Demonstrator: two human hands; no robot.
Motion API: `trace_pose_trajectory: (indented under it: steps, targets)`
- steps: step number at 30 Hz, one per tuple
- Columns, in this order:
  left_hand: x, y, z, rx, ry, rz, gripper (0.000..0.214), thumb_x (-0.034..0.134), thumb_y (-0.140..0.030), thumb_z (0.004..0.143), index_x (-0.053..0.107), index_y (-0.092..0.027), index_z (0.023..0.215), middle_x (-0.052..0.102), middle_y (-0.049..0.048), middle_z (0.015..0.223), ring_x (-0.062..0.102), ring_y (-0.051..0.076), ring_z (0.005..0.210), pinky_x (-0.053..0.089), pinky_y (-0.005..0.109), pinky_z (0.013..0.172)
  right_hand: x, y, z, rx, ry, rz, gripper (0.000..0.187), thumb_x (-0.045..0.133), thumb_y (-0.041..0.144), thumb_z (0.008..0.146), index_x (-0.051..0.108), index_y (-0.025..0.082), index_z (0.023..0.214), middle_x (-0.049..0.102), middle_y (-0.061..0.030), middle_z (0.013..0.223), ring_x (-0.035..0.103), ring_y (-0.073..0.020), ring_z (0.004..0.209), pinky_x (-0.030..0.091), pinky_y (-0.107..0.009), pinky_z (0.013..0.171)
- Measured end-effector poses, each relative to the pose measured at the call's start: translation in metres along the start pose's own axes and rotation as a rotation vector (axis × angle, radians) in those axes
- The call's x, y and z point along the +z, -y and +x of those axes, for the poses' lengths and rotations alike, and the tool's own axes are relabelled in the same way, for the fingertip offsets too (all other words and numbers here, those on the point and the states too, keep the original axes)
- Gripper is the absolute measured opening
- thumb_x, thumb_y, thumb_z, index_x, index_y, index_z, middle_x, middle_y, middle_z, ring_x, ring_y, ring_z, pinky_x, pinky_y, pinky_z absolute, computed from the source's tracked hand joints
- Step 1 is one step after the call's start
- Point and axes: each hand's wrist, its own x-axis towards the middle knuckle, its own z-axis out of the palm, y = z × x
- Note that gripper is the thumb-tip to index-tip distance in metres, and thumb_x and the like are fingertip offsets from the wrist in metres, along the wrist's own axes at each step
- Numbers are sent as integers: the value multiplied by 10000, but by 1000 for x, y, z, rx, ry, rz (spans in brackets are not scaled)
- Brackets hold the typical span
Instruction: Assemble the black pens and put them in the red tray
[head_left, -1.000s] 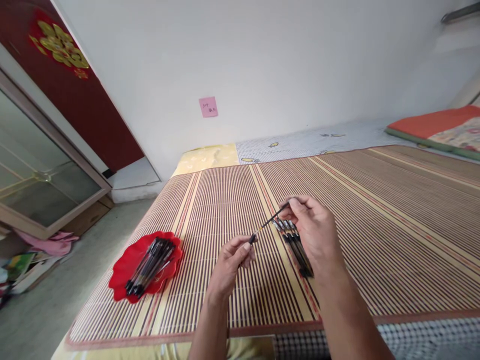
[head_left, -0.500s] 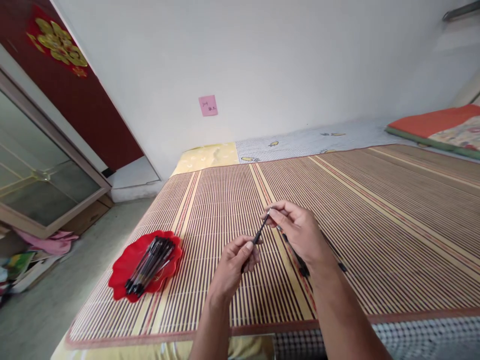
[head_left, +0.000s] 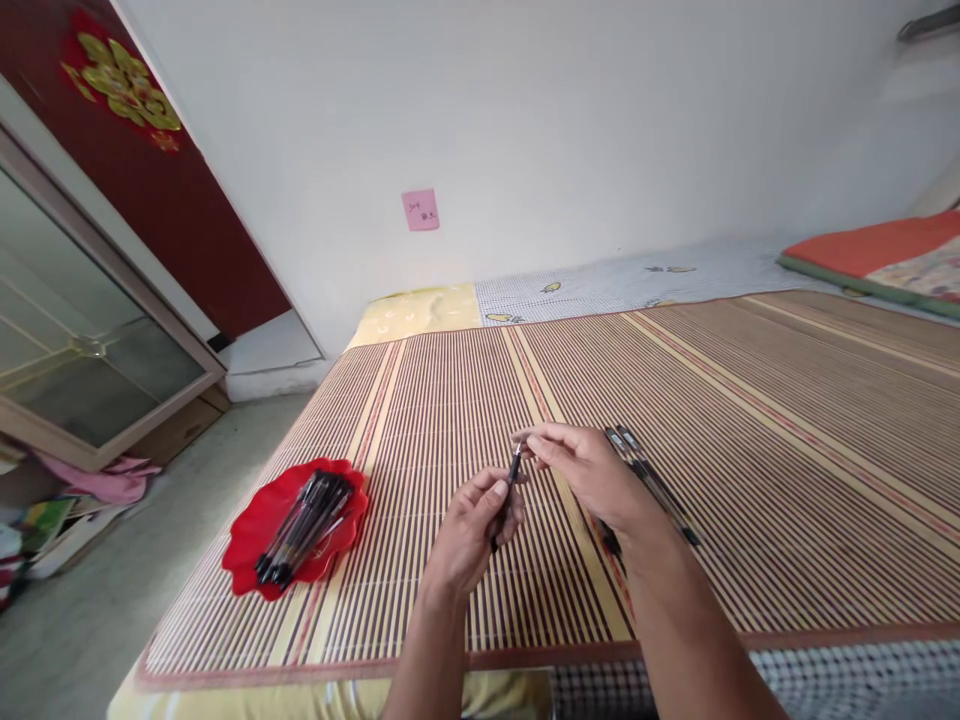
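My left hand [head_left: 480,515] is closed around the black barrel of a pen [head_left: 514,468], which points up and away from me. At its upper end is a silver tip, and the thumb and fingers of my right hand [head_left: 574,460] pinch there. The fingers partly hide the tip. Under and beside my right wrist, black pens [head_left: 651,478] lie on the striped bamboo mat [head_left: 435,400], some covered by the forearm. To the left, a red scalloped plate [head_left: 247,530] holds a bundle of several black pens [head_left: 306,528].
The mat covers a bed against a white wall [head_left: 540,130] with a pink note [head_left: 420,209] on it. Folded orange bedding [head_left: 862,250] lies at the far right. A glass-panelled door [head_left: 90,330] and floor clutter [head_left: 67,520] are on the left.
My right hand has come down closer to my left, and the thin dark length between them is shorter. The pens beside my right wrist now show more.
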Motion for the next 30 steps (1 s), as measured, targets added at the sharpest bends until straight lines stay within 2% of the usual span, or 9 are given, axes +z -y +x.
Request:
trace_pose_trajectory:
  steps: [7, 13, 17, 24, 27, 30]
  targets:
    - [4, -1, -1, -10, 27, -2, 276, 696, -387, 932, 693, -135, 1045, 626, -3, 696, 407, 46, 487, 245, 198, 460, 5, 2, 0, 19, 25, 114, 198, 662, 346, 881, 778, 242, 1003, 769, -48, 995, 715, -201, 983, 554, -364, 923]
    - [4, 1, 0, -14, 27, -3, 280, 709, -398, 918, 677, -138, 1017, 630, -6, 691, 404, 41, 473, 230, 197, 451, 5, 0, 0, 38, 32, 140, 149, 685, 336, 861, 759, 225, 927, 735, -23, 848, 692, -175, 814, 557, -330, 792]
    - [6, -2, -1, -27, 18, 2, 293, 728, -409, 899, 672, -138, 994, 616, -15, 665, 390, 40, 461, 219, 199, 447, 3, -2, 0, 46, 52, 119, 157, 690, 363, 875, 734, 213, 887, 713, -9, 851, 667, -160, 816, 533, -303, 782]
    - [8, -2, -2, -26, 22, 28, 307, 723, -418, 905, 681, -139, 1026, 607, -17, 668, 405, 50, 484, 246, 206, 467, 4, -5, 1, 43, 32, 86, 285, 736, 468, 850, 660, 200, 786, 635, 15, 722, 602, -155, 691, 489, -296, 668]
    - [7, -1, -2, -21, 19, 30, 310, 720, -423, 907, 684, -144, 1037, 612, -15, 680, 407, 51, 486, 247, 208, 469, 3, -3, 1, 33, 31, 106, 284, 695, 470, 889, 671, 205, 788, 646, 12, 739, 610, -152, 710, 490, -293, 694]
    - [7, -1, -1, -13, 17, 29, 322, 721, -431, 905, 688, -141, 1040, 617, -10, 686, 404, 51, 486, 248, 209, 471, 2, -1, 0, 21, 31, 118, 228, 660, 437, 907, 726, 221, 875, 714, -18, 867, 665, -172, 852, 513, -306, 804]
